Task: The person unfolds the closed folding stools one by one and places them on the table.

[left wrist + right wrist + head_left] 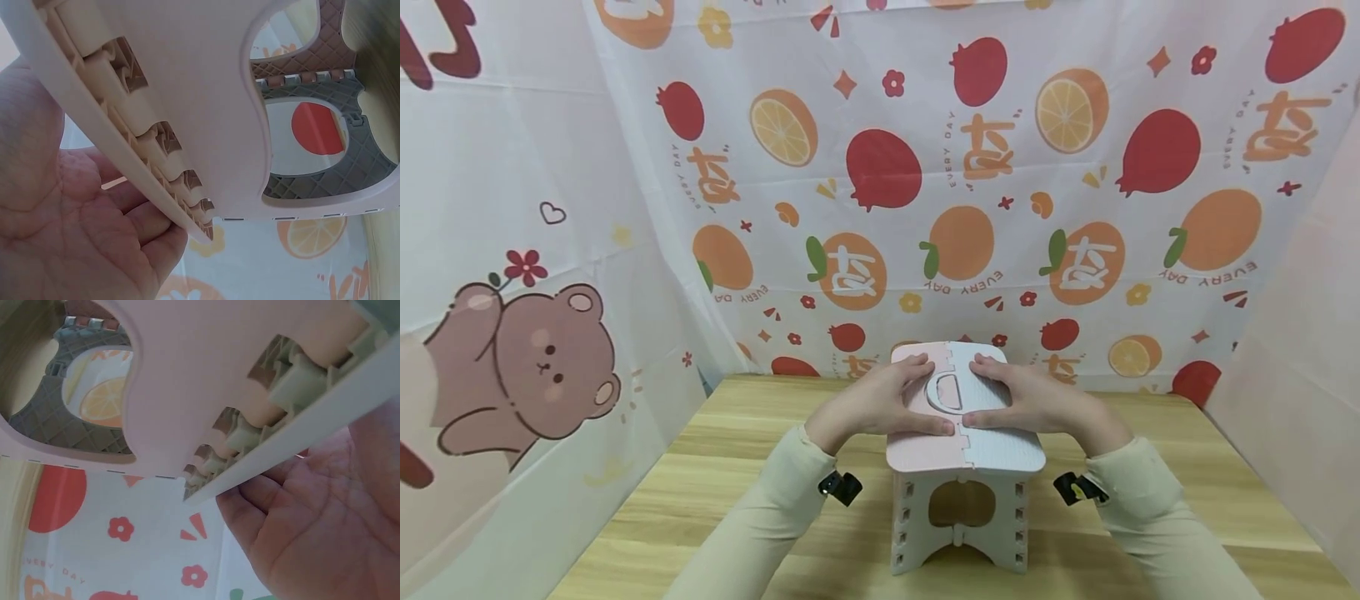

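Observation:
A folding step stool stands upright on the table, unfolded, its seat half pink (917,452) and half white (1007,454). My left hand (877,402) rests on the pink half, thumb and fingers spread over the top. On the white half lies my right hand (1043,400), spread the same way. Between them is the carry handle (946,392) at the seat's middle. Below, the white leg panel (917,521) has a large cutout. From each wrist, the palm of the left hand (81,225) and of the right hand (319,525) shows beside the seat's edge, with hinges underneath.
The wood-grain table (722,492) extends to both sides of the stool. Behind it hangs a fruit-print curtain (820,192), and a bear-print curtain (647,392) is at the left. A pale curtain (1292,400) borders the right side.

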{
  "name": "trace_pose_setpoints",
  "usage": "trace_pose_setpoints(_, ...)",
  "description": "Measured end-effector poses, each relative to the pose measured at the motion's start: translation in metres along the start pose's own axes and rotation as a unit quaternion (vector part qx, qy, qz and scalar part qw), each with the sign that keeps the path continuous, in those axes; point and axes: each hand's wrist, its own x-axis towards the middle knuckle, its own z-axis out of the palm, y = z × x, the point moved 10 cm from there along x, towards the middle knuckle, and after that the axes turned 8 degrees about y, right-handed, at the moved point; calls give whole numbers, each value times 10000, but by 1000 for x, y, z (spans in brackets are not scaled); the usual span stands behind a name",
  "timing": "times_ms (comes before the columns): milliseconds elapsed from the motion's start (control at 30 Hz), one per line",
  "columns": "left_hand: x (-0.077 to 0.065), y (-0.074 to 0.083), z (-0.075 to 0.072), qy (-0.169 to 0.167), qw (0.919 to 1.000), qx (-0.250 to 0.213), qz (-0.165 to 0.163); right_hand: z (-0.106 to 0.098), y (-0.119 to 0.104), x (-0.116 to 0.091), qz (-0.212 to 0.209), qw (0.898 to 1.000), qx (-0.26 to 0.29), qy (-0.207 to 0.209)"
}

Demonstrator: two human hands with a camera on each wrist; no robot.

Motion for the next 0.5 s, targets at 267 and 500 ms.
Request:
trace_pose_setpoints(267,-11,-4,-1,123,9999,-18,84,8,-9,-2,-145,9999,66,-49)
trace_pose_setpoints(500,-15,-8,-12,550,9982,-136,209,-5,-12,-7,-381,9985,171,354)
